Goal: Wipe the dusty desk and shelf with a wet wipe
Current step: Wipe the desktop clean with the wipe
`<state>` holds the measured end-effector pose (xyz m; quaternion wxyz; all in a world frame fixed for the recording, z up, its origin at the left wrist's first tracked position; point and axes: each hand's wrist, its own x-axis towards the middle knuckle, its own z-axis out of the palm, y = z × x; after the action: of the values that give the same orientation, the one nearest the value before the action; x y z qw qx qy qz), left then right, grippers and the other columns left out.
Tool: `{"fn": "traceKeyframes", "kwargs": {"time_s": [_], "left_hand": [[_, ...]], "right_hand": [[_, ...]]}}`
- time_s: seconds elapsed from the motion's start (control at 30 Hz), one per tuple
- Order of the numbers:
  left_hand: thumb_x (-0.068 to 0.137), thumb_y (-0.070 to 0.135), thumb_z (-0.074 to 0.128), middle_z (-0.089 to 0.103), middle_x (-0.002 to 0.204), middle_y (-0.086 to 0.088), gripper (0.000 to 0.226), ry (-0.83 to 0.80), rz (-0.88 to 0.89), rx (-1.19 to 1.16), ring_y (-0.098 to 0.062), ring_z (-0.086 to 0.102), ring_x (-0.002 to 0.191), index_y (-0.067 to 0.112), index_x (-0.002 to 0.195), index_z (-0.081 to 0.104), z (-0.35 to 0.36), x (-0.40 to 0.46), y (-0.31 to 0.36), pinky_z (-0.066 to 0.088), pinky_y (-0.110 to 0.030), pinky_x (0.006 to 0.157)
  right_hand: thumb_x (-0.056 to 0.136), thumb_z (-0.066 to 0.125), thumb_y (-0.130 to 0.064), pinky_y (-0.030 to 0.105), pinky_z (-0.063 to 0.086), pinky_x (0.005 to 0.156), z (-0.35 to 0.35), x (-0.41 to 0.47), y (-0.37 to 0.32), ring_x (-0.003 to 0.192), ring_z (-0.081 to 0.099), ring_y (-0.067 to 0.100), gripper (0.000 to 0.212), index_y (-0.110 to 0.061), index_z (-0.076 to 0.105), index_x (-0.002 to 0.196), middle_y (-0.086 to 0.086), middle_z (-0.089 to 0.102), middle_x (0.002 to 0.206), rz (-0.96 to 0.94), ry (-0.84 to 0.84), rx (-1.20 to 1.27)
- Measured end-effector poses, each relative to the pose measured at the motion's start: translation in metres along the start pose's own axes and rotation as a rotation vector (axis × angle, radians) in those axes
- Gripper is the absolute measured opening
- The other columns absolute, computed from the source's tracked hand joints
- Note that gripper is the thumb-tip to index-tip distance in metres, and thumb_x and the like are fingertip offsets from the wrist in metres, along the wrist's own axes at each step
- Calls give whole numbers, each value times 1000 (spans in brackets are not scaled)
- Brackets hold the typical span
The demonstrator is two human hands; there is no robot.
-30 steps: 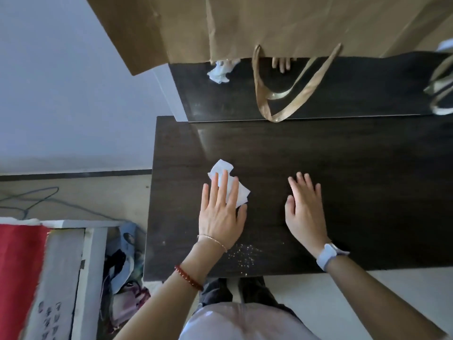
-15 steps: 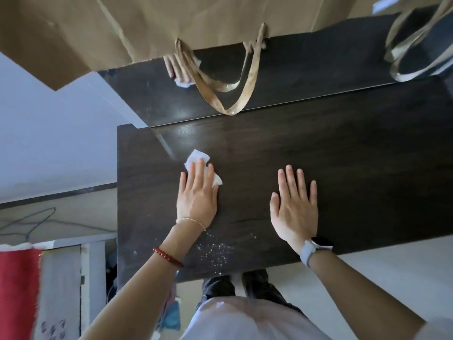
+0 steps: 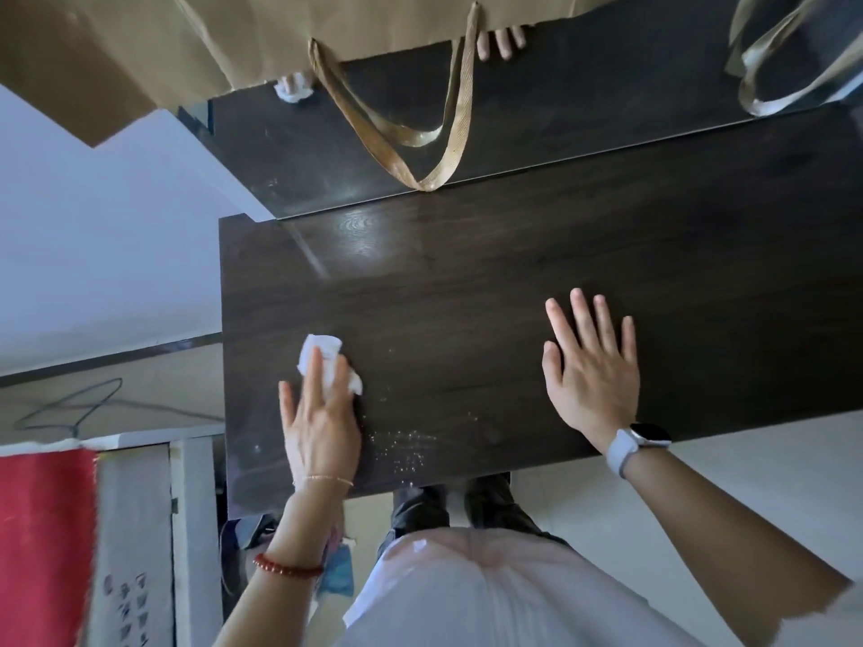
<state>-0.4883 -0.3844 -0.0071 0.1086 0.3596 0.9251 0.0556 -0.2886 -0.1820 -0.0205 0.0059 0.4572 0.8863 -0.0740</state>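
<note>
Dark wood desk (image 3: 560, 254), and the desk-wiping step is on: left hand (image 3: 322, 427) presses a crumpled white wet wipe (image 3: 322, 354) under flat fingers near the left edge. Right hand (image 3: 590, 366) lies spread flat, holding nothing, toward the front edge. Pale dust specks (image 3: 401, 448) sit just right of the wiping hand, so a sweep rightward along the front edge looks needed next.

Crumpled white wet wipe (image 3: 327, 366) on dark wood desk (image 3: 490, 329), near left edge
</note>
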Motion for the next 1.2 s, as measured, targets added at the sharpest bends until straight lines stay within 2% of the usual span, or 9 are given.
{"fn": "traceKeyframes", "kwargs": {"time_s": [0.13, 0.23, 0.4, 0.5, 0.63, 0.83, 0.97, 1.07, 1.2], "left_hand": [[94, 15, 32, 18, 152, -14, 48, 27, -242, -33, -28, 14, 140, 12, 141, 26, 1, 15, 28, 3, -51, 112], [85, 26, 17, 31, 147, -14, 58, -7, 113, 7, -30, 27, 136, 9, 140, 30, 17, 7, 76, 15, -52, 110], [80, 10, 37, 53, 134, -2, 50, -88, 623, -43, -16, 47, 125, 12, 129, 45, 26, -31, 109, 22, -45, 109], [77, 2, 37, 68, 110, -4, 44, 59, 461, -318, -11, 55, 107, 8, 115, 59, 11, -14, 92, 30, -40, 105], [89, 9, 51, 62, 94, 3, 19, 63, -1, -783, -16, 57, 86, 8, 106, 58, -24, -3, 90, 41, -8, 72], [73, 42, 49, 55, 109, -7, 32, 193, -335, -270, -29, 43, 107, 18, 85, 67, -13, 9, 57, 24, -43, 95], [80, 17, 51, 51, 128, -17, 34, 406, -76, -105, -29, 36, 120, 14, 114, 58, -8, -5, 53, 25, -47, 95], [90, 33, 31, 33, 145, -18, 50, 102, 198, 22, -34, 21, 136, 14, 135, 39, 5, -16, 67, 14, -46, 110], [91, 47, 10, 3, 155, -8, 60, -142, 127, 59, -30, -7, 141, 23, 145, 3, 16, 6, 71, -2, -50, 112]], "right_hand": [[90, 23, -36, 53, 18, 109, -1, -10, -1, 137, 26, 31, 53, -21, 32, 140, 11, 33, 147, 62, 5, 16], [90, 22, -35, 50, 18, 109, 0, -22, 2, 136, 27, 30, 53, -17, 33, 139, 12, 34, 146, 47, 4, 29], [90, 26, -27, 47, 19, 109, 1, -30, 12, 135, 30, 28, 50, -11, 41, 134, 12, 39, 144, 5, 67, 122], [89, 27, -25, 46, 19, 110, 1, -29, 12, 135, 31, 27, 48, -10, 45, 132, 12, 41, 142, 8, 94, 168], [89, 28, -24, 44, 17, 109, 1, -29, 13, 134, 33, 28, 47, -10, 47, 130, 12, 42, 141, 14, 99, 165], [89, 28, -24, 45, 18, 109, 2, -29, 12, 134, 33, 29, 47, -10, 47, 130, 12, 43, 141, 6, 98, 164], [88, 27, -25, 45, 18, 109, 1, -29, 11, 134, 33, 30, 48, -10, 46, 130, 13, 43, 141, 9, 96, 155], [88, 29, -23, 45, 17, 109, 1, -28, 10, 134, 32, 29, 48, -9, 46, 130, 13, 42, 141, 12, 96, 155], [88, 28, -24, 44, 16, 109, 3, -29, 11, 135, 31, 29, 48, -11, 44, 131, 12, 41, 142, 17, 95, 141]]}}
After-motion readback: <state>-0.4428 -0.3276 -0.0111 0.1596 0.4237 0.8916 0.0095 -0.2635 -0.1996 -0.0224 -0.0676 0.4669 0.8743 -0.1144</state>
